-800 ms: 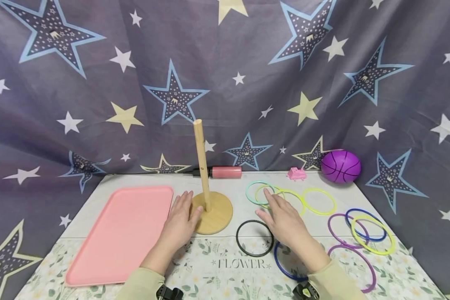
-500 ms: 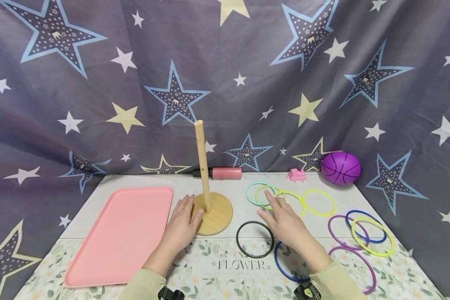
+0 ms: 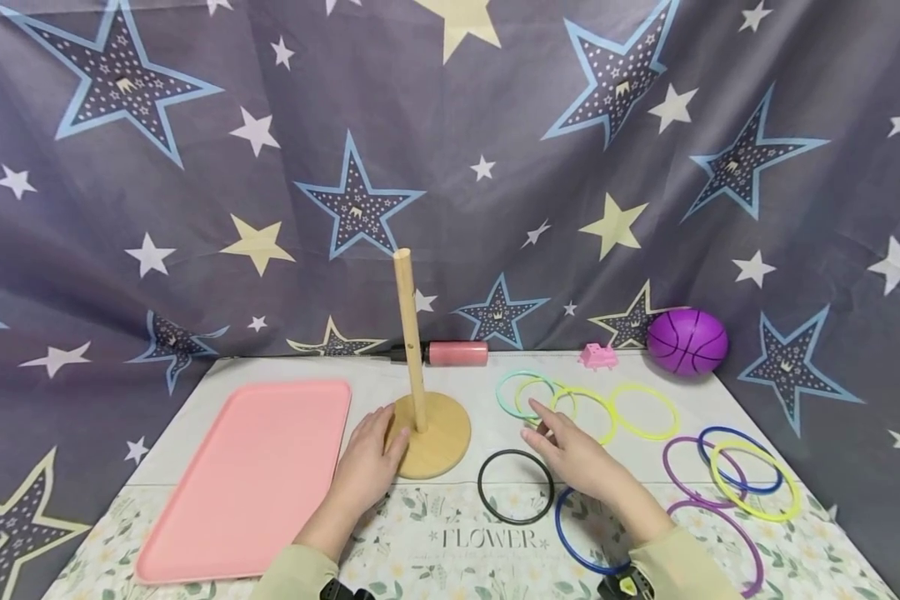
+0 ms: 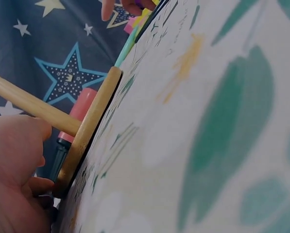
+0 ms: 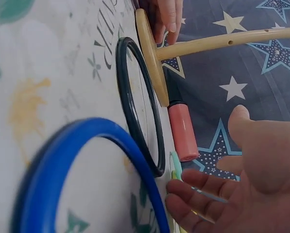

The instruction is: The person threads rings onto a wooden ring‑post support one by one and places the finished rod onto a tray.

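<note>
A wooden post [image 3: 412, 350] rises upright from a round wooden base [image 3: 441, 446]. My left hand [image 3: 367, 458] lies at the left side of the base, fingers relaxed, its thumb over the edge. In the left wrist view the same hand [image 4: 16, 170] shows right beside the base's rim. My right hand [image 3: 581, 458], holding nothing, hovers with loosely bent fingers near the yellow ring [image 3: 613, 421] and above the blue ring [image 3: 562, 529]. To its left lies a black ring [image 3: 482, 483]. The right wrist view shows this hand [image 5: 266, 165] palm side, fingers spread apart.
A pink tray [image 3: 251, 483] lies at left. At the back are a red and black hand pump [image 3: 457, 353], a pink toy [image 3: 598, 357] and a purple ball [image 3: 687, 342]. A turquoise ring [image 3: 498, 392] and purple rings [image 3: 753, 550] lie around the right side. A star-patterned curtain [image 3: 450, 208] hangs behind.
The head view has tilted a little, shifting everything slightly down. My right hand's fingers have bent more. My left hand stays beside the base, slightly nearer to it.
</note>
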{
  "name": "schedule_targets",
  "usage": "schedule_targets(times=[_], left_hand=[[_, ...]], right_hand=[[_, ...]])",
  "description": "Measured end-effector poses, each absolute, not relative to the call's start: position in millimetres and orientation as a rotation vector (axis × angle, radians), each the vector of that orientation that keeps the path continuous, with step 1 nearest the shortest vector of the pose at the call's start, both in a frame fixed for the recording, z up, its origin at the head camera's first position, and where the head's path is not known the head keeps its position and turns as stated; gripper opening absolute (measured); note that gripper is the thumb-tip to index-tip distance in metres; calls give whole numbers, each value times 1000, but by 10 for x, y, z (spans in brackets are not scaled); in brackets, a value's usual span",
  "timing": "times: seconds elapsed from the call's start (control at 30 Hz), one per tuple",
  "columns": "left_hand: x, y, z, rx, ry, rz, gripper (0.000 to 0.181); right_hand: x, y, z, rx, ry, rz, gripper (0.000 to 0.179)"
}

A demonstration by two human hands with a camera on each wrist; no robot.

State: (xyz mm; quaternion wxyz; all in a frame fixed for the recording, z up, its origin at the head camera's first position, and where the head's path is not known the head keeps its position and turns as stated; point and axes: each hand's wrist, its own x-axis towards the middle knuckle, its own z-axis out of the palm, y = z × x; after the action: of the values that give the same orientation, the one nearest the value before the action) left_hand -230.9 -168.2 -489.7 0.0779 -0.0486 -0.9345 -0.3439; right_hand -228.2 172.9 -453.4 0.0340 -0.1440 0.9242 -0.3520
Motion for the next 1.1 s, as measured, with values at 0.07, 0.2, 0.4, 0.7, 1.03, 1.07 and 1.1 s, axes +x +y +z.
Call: schedule_targets(times=[0.07, 0.2, 0.4, 0.7, 1.03, 1.07, 1.1], left_hand=[[-2308, -1680, -4919, -143, -2801, -1025, 63], [-2319, -1682, -4913, -150, -2780, -1011, 63], [-2300, -1656, -4909, -167, -2777, -1091, 63], [-2276, -1641, -4967, -217, -2756, -1166, 62], [-2261, -1619, -4973, -196, -2746, -1149, 57], [-2259, -1611, -4978, -182, -2744, -1127, 57], [-2257, -1605, -4985, -166, -2745, -1104, 56]], right_hand=[[-2295, 1748, -4542, -441, 2810, -1086, 68], [-2317, 1773, -4539, -462, 2760, -1115, 67], [-2280, 1826, -4534, -491, 2711, -1130, 65], [-2292, 1870, -4606, -575, 2666, -1132, 55], [-2327, 1866, -4661, -662, 2652, -1159, 43], [-2325, 1863, -4665, -655, 2653, -1164, 41], [-2323, 1859, -4669, -647, 2655, -1167, 39]])
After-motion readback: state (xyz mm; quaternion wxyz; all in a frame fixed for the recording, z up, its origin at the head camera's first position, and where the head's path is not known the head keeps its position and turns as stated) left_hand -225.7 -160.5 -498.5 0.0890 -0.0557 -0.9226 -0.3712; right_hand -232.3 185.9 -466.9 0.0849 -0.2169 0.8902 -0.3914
